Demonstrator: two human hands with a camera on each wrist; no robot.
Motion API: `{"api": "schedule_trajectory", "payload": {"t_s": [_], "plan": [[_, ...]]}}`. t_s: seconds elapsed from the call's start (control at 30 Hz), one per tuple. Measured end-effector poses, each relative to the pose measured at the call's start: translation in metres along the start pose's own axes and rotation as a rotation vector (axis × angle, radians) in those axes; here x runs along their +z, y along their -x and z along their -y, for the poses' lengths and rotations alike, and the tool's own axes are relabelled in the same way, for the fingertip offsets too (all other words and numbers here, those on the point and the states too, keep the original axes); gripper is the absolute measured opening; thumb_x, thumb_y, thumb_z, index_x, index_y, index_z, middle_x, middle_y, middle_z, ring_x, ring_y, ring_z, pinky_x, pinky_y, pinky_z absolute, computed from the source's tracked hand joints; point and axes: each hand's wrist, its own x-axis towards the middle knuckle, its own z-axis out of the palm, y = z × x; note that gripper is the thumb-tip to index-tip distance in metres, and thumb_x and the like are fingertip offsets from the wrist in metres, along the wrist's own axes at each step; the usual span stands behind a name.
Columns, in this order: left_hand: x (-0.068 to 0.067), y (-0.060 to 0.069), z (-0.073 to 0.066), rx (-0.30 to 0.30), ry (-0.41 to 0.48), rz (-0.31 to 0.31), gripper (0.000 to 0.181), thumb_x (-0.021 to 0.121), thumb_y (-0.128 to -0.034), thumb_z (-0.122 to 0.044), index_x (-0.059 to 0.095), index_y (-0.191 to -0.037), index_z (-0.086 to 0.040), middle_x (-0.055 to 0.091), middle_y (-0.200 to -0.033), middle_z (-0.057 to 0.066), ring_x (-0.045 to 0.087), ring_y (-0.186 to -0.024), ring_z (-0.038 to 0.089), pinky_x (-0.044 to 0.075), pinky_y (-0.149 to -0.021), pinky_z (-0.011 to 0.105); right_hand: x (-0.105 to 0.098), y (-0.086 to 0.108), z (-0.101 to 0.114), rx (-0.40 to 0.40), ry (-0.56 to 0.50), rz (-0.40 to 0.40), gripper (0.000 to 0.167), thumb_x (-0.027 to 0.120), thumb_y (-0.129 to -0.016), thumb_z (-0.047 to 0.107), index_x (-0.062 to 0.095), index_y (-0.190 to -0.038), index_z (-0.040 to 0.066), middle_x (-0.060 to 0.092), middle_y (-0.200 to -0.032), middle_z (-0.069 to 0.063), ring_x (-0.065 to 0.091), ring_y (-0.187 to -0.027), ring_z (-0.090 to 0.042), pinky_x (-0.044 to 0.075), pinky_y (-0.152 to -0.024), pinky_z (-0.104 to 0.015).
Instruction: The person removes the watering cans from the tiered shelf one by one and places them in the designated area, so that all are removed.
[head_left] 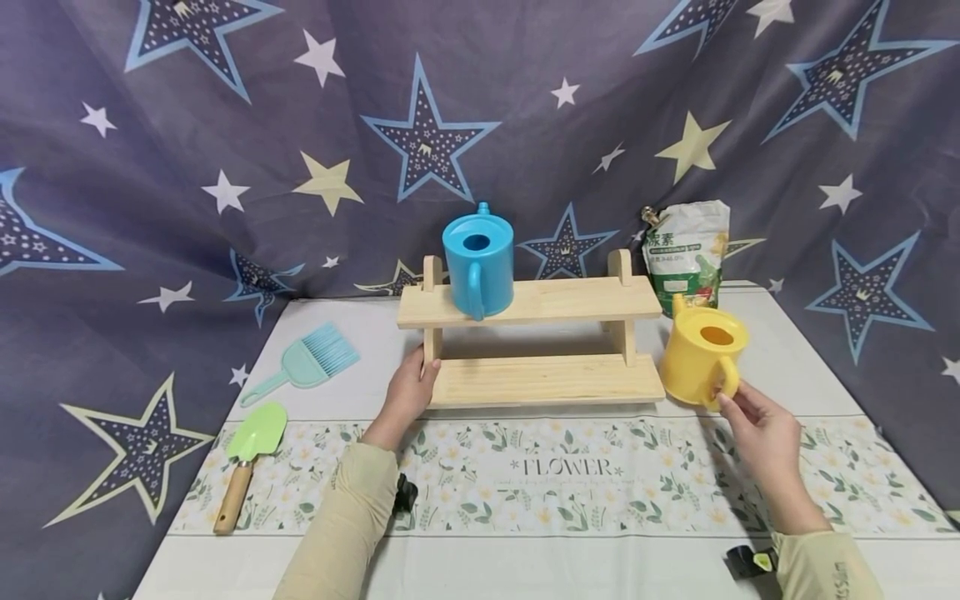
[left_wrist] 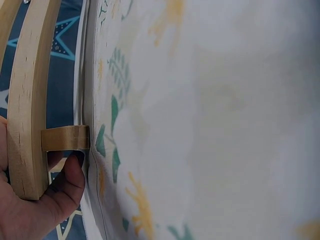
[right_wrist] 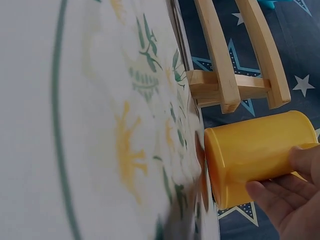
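Observation:
A two-tier wooden shelf [head_left: 540,379] stands mid-table, and my left hand [head_left: 411,387] grips the left end of its lower board. In the left wrist view, the thumb and fingers [left_wrist: 70,185] curl around that board's end. On the upper board sits a blue watering can [head_left: 495,262], its handle facing me. Right of the shelf is a yellow watering can [head_left: 686,358]. My right hand [head_left: 765,433] pinches its handle from the right. In the right wrist view, the can's yellow body [right_wrist: 260,150] appears at or very near the tabletop, beside the shelf's end.
Behind the yellow can stands a white and green pouch [head_left: 686,254]. Toward the left lie a mint-green brush [head_left: 303,367] and a green trowel [head_left: 247,454] with a wooden handle. A star-patterned curtain [head_left: 525,100] hangs behind the table. A flowered cloth band [head_left: 525,492] crosses the tabletop.

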Motion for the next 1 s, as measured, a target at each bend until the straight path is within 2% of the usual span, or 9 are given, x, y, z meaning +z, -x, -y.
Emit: {"api": "schedule_trajectory", "payload": {"t_s": [0.1,0.2,0.3,0.37,0.43,0.5,0.6,0.8,1.0], "plan": [[0.0000,0.0010,-0.0003,-0.001,0.002,0.001,0.051,0.045,-0.1051,-0.025,0.034,-0.149,-0.002,0.042,-0.145,0.022,0.043,-0.132,0.038,0.033,-0.110,0.051,0.0003,-0.0004,-0.0019,0.010,-0.005,0.012,0.043,0.060,-0.099,0.023,0.055,-0.136,0.002,0.065,-0.120,-0.022,0.066,-0.093,-0.007,0.047,-0.070,-0.003],[-0.0001,0.0018,-0.0008,-0.005,0.001,0.003,0.052,0.045,-0.1052,-0.025,0.033,-0.149,-0.002,0.041,-0.146,0.022,0.042,-0.133,0.037,0.033,-0.111,0.051,-0.0008,-0.0003,-0.0017,0.023,-0.002,0.029,0.042,0.061,-0.098,0.022,0.056,-0.136,0.003,0.065,-0.120,-0.021,0.057,-0.084,0.010,0.046,-0.069,-0.002],[-0.0001,0.0018,-0.0014,-0.004,0.002,0.003,0.051,0.045,-0.1052,-0.025,0.033,-0.149,-0.002,0.041,-0.146,0.021,0.042,-0.133,0.037,0.032,-0.111,0.050,-0.0025,0.0003,-0.0014,0.025,0.022,0.049,0.042,0.060,-0.099,0.020,0.055,-0.136,0.001,0.065,-0.120,-0.022,0.064,-0.091,-0.003,0.046,-0.069,-0.002],[-0.0001,0.0017,-0.0018,-0.003,0.005,0.000,0.051,0.045,-0.1051,-0.025,0.034,-0.149,-0.002,0.042,-0.146,0.021,0.042,-0.133,0.037,0.033,-0.111,0.050,-0.0034,0.0008,-0.0013,0.033,0.036,0.060,0.042,0.060,-0.099,0.020,0.056,-0.136,0.001,0.065,-0.120,-0.022,0.067,-0.099,-0.020,0.047,-0.068,-0.004],[-0.0001,0.0014,-0.0019,0.000,0.004,-0.003,0.050,0.045,-0.1051,-0.024,0.035,-0.149,-0.002,0.043,-0.145,0.022,0.043,-0.132,0.037,0.033,-0.111,0.050,-0.0036,0.0015,-0.0013,0.041,0.054,0.067,0.041,0.060,-0.099,0.018,0.055,-0.135,0.000,0.064,-0.120,-0.023,0.065,-0.106,-0.034,0.053,-0.071,-0.012],[0.0001,0.0010,-0.0018,0.002,0.004,-0.008,0.050,0.046,-0.1051,-0.024,0.035,-0.148,-0.002,0.043,-0.145,0.022,0.043,-0.132,0.037,0.033,-0.111,0.050,-0.0037,0.0023,-0.0015,0.047,0.064,0.077,0.041,0.059,-0.099,0.017,0.055,-0.135,-0.002,0.064,-0.121,-0.024,0.064,-0.107,-0.037,0.056,-0.076,-0.024],[0.0000,0.0005,-0.0010,0.007,0.000,-0.008,0.050,0.045,-0.1052,-0.025,0.036,-0.148,-0.002,0.043,-0.145,0.022,0.043,-0.132,0.037,0.033,-0.110,0.050,-0.0030,0.0033,-0.0012,0.045,0.087,0.088,0.041,0.058,-0.099,0.016,0.054,-0.135,-0.004,0.062,-0.122,-0.026,0.063,-0.108,-0.040,0.053,-0.082,-0.041],[-0.0002,0.0009,-0.0001,0.009,0.004,-0.007,0.051,0.046,-0.1051,-0.025,0.035,-0.149,-0.002,0.043,-0.145,0.022,0.043,-0.132,0.038,0.033,-0.110,0.051,-0.0031,0.0043,-0.0006,0.039,0.112,0.093,0.040,0.058,-0.100,0.016,0.055,-0.133,-0.005,0.062,-0.122,-0.027,0.062,-0.108,-0.041,0.053,-0.086,-0.047],[-0.0007,0.0013,-0.0009,0.006,-0.006,-0.008,0.050,0.045,-0.1052,-0.026,0.036,-0.148,-0.002,0.043,-0.144,0.022,0.043,-0.132,0.038,0.033,-0.110,0.051,-0.0079,0.0070,0.0041,0.056,0.130,0.092,0.040,0.062,-0.097,0.015,0.056,-0.131,-0.005,0.063,-0.122,-0.026,0.062,-0.108,-0.041,0.053,-0.084,-0.048]]}}
